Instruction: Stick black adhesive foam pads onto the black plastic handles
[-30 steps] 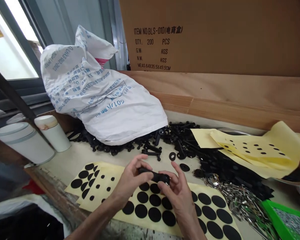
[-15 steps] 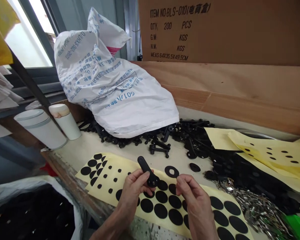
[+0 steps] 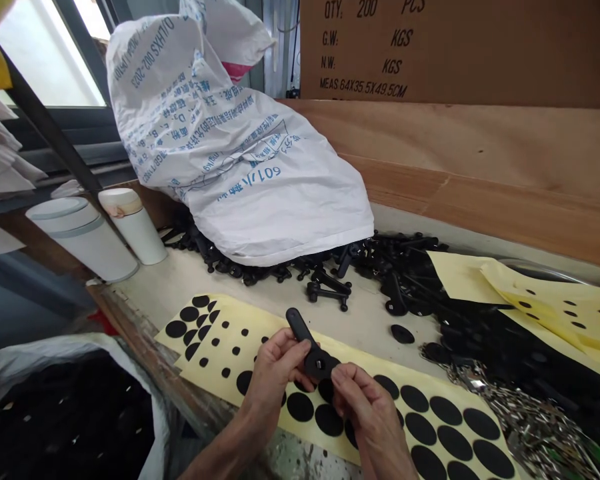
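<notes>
My left hand (image 3: pixel 275 370) grips a black plastic handle (image 3: pixel 299 325) between thumb and fingers, its long arm pointing up and left. At the handle's round lower end lies a flat black ring (image 3: pixel 325 369), with a small metallic spot showing through its hole. My right hand (image 3: pixel 367 403) pinches the ring's right edge between thumb and forefinger. Below both hands, yellow backing sheets (image 3: pixel 240 363) carry rows of black round stickers (image 3: pixel 420 429). A loose black disc (image 3: pixel 403 334) sits on the table beyond my right hand.
Black plastic parts (image 3: pixel 397 293) are heaped along the back, partly under a white woven sack (image 3: pixel 280 213). Small metal pieces (image 3: pixel 525 413) lie at right, near more yellow sheets (image 3: pixel 545 293). Two white cups (image 3: pixel 87 247) stand left, above an open bag (image 3: pixel 150 373) of black pieces.
My right hand has brought the black ring left onto the round end of the handle; before, they were apart. The camera view has tilted down slightly.
</notes>
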Demonstrator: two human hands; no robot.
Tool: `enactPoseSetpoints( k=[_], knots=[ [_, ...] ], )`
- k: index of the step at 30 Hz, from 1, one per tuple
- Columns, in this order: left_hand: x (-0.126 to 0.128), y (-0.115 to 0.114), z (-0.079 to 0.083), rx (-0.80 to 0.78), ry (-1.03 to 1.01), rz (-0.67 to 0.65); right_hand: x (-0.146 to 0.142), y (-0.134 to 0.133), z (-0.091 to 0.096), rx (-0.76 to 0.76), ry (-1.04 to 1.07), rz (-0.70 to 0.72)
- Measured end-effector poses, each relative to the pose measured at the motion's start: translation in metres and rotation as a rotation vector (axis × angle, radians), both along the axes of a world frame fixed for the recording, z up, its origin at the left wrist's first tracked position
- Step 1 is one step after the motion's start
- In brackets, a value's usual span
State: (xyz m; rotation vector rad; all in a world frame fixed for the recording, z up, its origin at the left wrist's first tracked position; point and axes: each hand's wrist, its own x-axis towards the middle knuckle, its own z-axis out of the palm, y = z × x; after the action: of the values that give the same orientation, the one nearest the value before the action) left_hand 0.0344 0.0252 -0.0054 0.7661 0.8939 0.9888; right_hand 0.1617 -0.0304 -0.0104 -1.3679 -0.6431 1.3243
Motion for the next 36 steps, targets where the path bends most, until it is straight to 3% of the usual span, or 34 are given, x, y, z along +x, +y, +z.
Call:
enactPoseSetpoints(
  k=[15,36],
  knots=[
    [-0.0009,-0.0001,0.0027,-0.010,0.000,-0.025,0.0017,0.0012,-0.0055,-0.038,-0.042,0.018],
    [-0.0008,0.0002,0.0031,0.002,-0.021,-0.021,-0.0005,0.0013,0.0019,-0.032,0.046,-0.025]
  ],
)
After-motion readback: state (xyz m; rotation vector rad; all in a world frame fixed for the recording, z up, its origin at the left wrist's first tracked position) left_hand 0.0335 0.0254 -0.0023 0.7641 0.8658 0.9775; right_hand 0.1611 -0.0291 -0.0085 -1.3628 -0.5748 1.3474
